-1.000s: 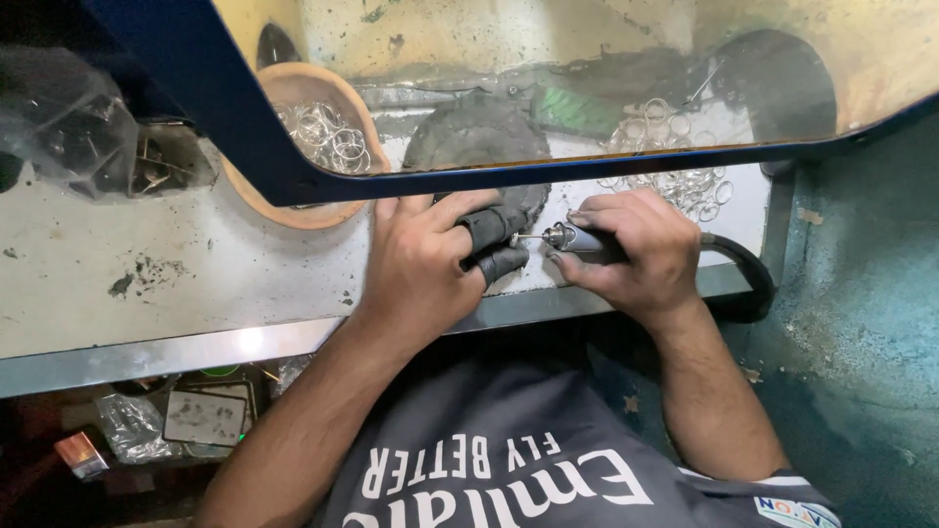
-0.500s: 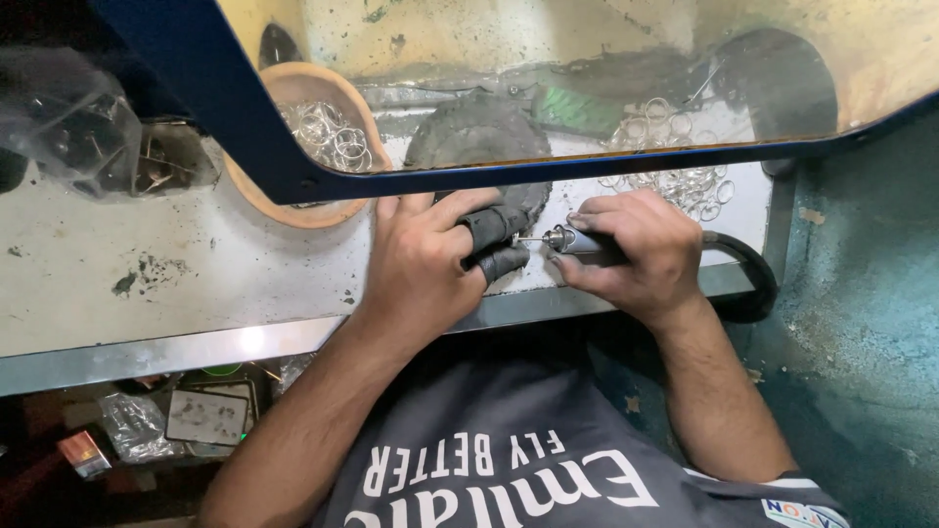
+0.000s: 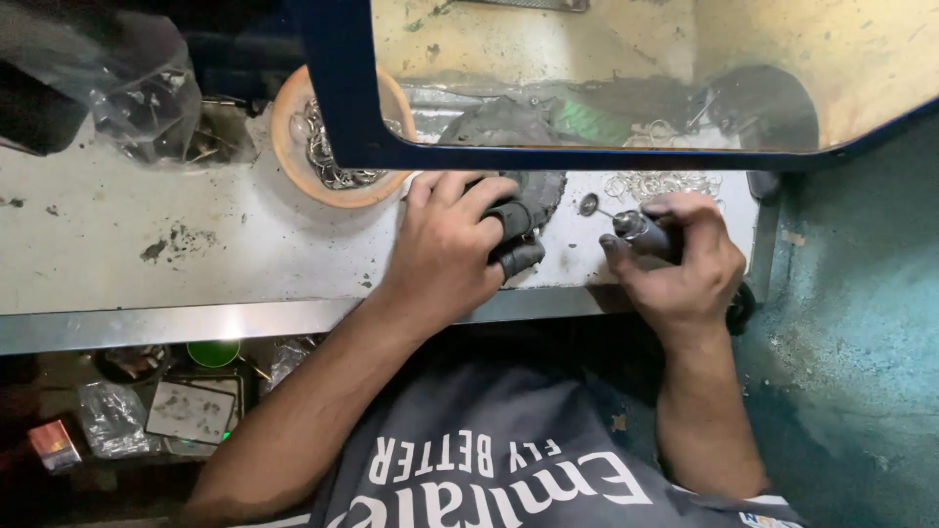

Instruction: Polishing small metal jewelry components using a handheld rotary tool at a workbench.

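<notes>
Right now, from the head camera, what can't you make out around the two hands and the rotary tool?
- Small piece under the left hand: hidden by its covered fingertips.
- Rotary tool body: wrapped by the right hand; only the tip shows.
- Metal rings in the orange bowl: half hidden by the blue frame.
- Loose rings: too small to count.

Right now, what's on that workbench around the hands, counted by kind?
Hands: 2, left hand, right hand
Rotary handpiece: 1
Orange bowl of metal rings: 1
Loose ring pile: 1
Clear plastic bag: 1
Total: 6
</notes>
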